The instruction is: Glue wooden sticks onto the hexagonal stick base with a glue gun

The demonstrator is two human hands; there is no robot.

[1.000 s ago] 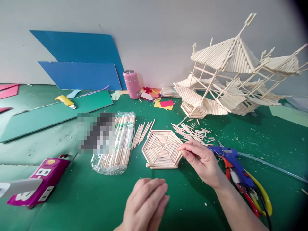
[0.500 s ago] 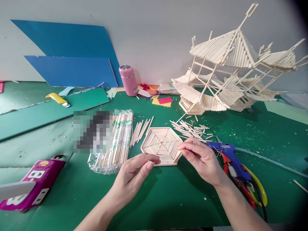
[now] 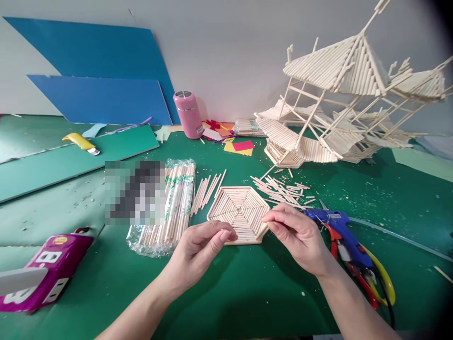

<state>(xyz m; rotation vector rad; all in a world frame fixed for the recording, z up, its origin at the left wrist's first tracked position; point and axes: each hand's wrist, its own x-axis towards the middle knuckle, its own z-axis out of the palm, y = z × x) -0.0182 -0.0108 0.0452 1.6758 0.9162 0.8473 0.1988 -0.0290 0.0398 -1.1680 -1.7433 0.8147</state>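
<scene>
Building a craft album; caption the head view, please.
Left hand and right hand at a hexagonal stick panel, roofed stick model behind.

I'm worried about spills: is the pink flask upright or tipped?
Upright: the pink flask stands on its base, with its lid uppermost.

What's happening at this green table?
Someone is working with bare hands at a hexagonal stick panel on the green table. The right hand is at its right corner, the left hand at its near-left edge; actual contact is hard to tell. Loose sticks and a blue glue gun lie nearby.
</scene>
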